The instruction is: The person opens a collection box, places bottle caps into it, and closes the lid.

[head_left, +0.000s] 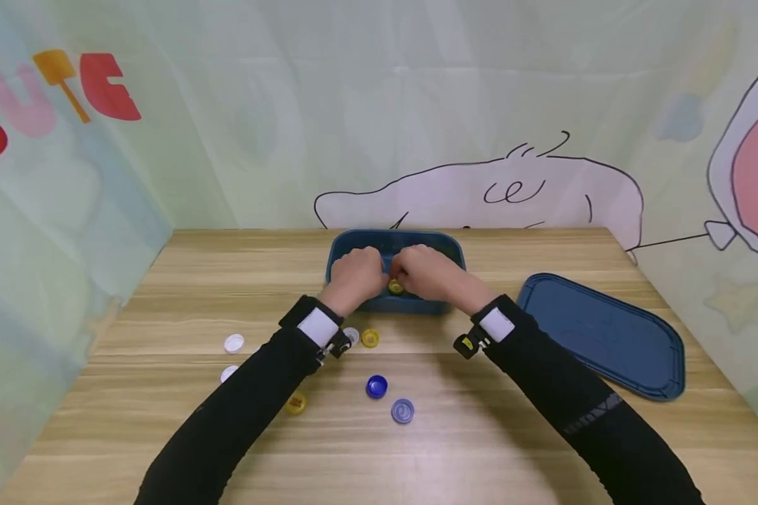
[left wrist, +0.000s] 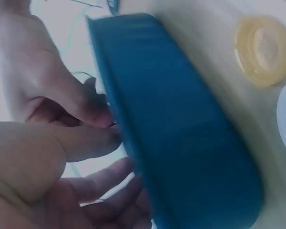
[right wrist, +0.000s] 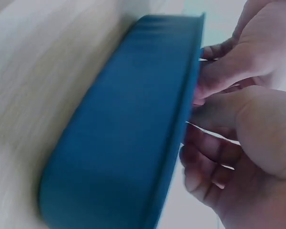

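While both hands hovered over the blue box at the far middle of the desk, loose bottle caps lay nearer the person: two white caps at the left, a yellow cap, a dark blue cap and a pale blue cap. The left hand was curled at the box's near rim; whether it gripped anything could not be told. The right hand met it, fingers bent, a small yellow cap between them. Such caps looked light, stiff and smooth, best pinched across the rim. The blue lid lay flat at the right.
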Tool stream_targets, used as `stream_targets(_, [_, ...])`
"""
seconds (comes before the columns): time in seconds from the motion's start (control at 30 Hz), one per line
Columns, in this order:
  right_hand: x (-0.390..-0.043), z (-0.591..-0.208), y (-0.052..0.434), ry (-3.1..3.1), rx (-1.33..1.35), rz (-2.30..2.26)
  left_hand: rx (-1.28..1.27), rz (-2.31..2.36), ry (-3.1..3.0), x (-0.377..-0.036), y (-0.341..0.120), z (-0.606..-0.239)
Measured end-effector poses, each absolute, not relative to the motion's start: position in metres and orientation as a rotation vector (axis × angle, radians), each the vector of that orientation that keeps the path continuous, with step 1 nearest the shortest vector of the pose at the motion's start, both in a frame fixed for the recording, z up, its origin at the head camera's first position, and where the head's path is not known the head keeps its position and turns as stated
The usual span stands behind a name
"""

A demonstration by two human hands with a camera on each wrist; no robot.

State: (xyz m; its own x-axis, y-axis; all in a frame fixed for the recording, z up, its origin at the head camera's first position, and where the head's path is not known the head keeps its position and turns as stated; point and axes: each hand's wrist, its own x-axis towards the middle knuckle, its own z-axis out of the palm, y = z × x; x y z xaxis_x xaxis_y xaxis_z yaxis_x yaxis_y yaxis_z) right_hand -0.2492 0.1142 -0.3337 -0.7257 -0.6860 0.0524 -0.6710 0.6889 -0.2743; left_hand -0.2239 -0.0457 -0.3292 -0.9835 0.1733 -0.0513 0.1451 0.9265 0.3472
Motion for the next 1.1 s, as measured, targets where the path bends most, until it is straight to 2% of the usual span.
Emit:
stream_targets(0.27, [-0.209,-0.322,0.118,2.976,-1.288,-0.542,0.407,0.599,3.122,-0.174,-0.063,-0.313])
stream_targets(0.53, [-0.168,-0.325,0.117,2.929,-1.396,-0.640,0.746,0.761,3.052,-0.139,-0.083,-0.333])
stream_targets(0.73, [-0.158,-0.338,0.112,2.820,-1.398,-0.578,0.822,0.748,2.962,-0.135,-0.092,-0.353])
stream_targets(1.1, [-0.164,-0.369,0.102,2.742,-1.302,-0.499,0.847,0.567,3.029,-0.145,-0.088,-0.383])
